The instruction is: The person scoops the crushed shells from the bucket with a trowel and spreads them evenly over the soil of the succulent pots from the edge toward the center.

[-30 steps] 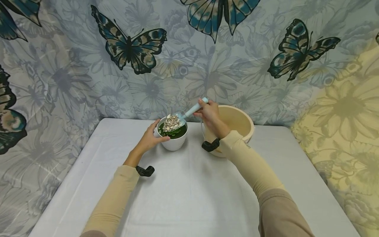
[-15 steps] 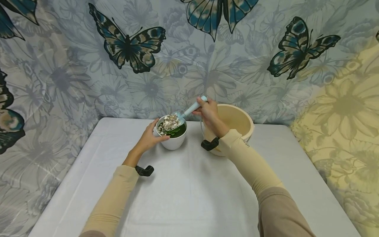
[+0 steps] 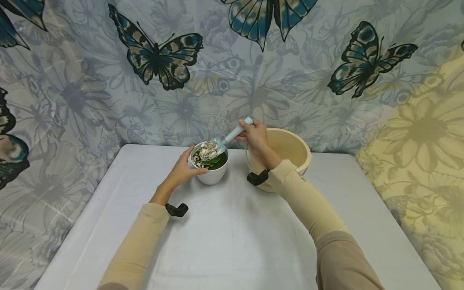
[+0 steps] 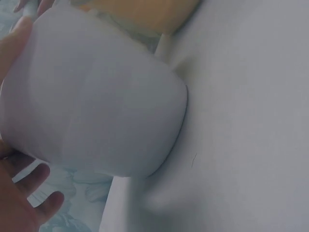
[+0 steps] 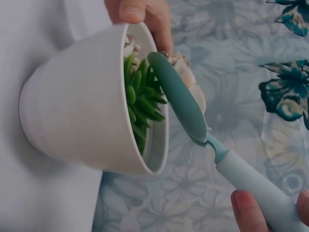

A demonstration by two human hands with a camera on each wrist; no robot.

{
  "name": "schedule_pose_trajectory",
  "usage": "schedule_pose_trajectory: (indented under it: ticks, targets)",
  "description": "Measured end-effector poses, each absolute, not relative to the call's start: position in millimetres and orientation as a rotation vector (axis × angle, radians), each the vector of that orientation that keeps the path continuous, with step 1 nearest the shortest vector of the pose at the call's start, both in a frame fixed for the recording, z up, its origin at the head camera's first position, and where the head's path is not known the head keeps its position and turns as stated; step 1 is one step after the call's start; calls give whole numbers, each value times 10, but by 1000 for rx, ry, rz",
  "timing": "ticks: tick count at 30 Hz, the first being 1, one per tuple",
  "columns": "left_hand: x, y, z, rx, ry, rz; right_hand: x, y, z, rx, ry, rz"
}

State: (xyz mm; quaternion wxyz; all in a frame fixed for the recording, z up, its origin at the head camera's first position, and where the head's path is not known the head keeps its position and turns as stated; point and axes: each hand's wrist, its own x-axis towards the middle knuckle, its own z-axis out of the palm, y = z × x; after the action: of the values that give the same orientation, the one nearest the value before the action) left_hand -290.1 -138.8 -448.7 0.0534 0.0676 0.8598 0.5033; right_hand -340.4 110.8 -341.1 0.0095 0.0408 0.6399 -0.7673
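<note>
A white flowerpot [image 3: 214, 176] stands near the back of the table, with a green succulent [image 5: 142, 99] inside. My left hand [image 3: 182, 167] grips the pot's left side, thumb at the near rim and fingers behind. Light blue and slim, a garden trowel [image 3: 233, 134] is held by its handle in my right hand [image 3: 256, 141]. Its blade slants down over the pot's mouth, loaded with pale shell-like pebbles [image 3: 208, 150]. More pebbles lie inside the pot at its left side. In the right wrist view, the blade's underside [image 5: 178, 99] hangs just beside the leaves.
A cream bucket [image 3: 290, 146] stands right of the pot, partly behind my right forearm. White cloth covers the table [image 3: 224, 241]. Right behind the table's back edge hangs a butterfly-print backdrop [image 3: 181, 112].
Pebbles have spread from the trowel into the pot's left side, where dark green showed before. The trowel has shifted slightly left and down. My left hand keeps its hold.
</note>
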Motion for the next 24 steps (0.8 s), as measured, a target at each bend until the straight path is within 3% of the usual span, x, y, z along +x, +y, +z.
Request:
schedule_pose_trajectory:
  ticks: [24]
  targets:
    - [-2855, -1373, -4501, 186, 2659, 1516, -3400, 1036, -3435, 84, 2021, -2426]
